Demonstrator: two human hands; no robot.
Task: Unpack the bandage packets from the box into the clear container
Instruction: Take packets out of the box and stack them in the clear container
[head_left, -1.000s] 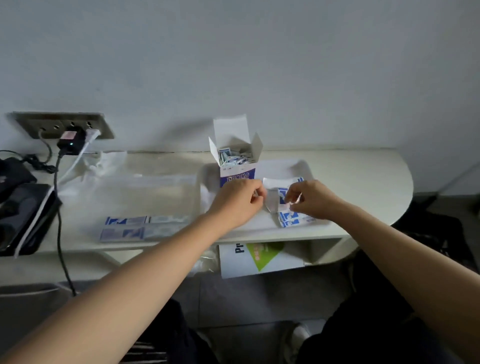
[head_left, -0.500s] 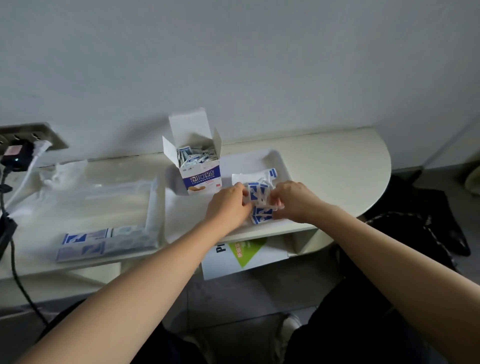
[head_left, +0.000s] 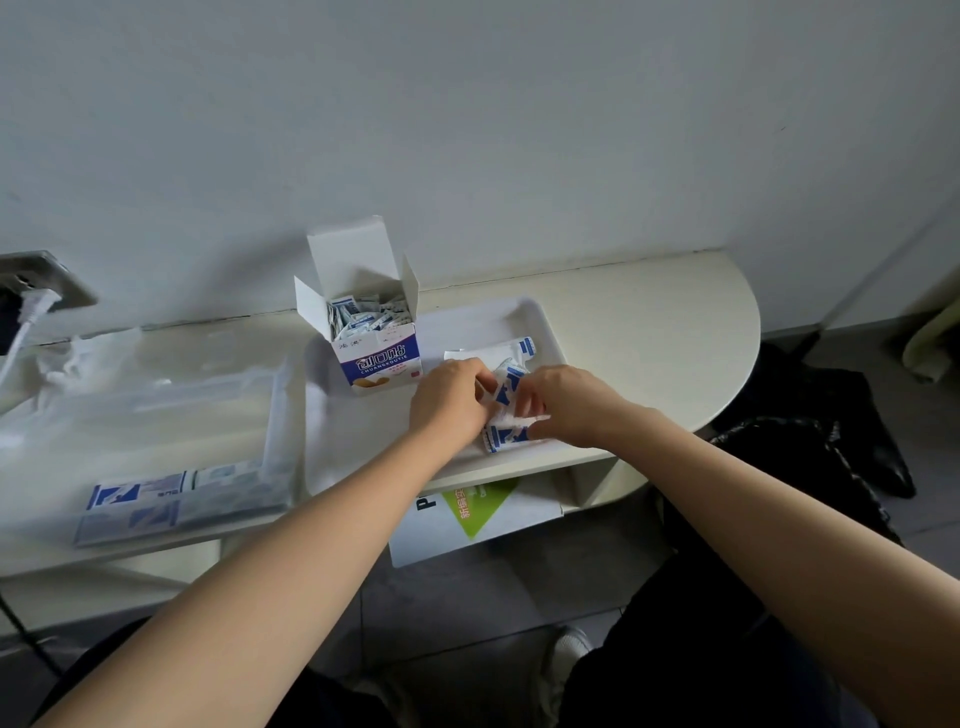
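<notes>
A white and blue bandage box (head_left: 375, 347) stands open on a white tray (head_left: 540, 325), full of small packets. Just right of it my left hand (head_left: 451, 400) and my right hand (head_left: 563, 402) both pinch a strip of white and blue bandage packets (head_left: 506, 384) held between them, just above the tray. More packets (head_left: 501, 435) lie under my hands. The clear container (head_left: 156, 415) sits on the table to the left, with several packets (head_left: 140, 499) laid flat at its near edge.
The cream table (head_left: 649, 332) ends in a rounded right edge against the wall. A wall socket with a white plug (head_left: 31, 306) is at far left. Crumpled clear plastic (head_left: 78, 358) lies behind the container. A white and green card (head_left: 478, 514) sits under the table.
My hands stay together on the packet strip beside the box, working it a little. The view has tilted down and shifted right over the last second.
</notes>
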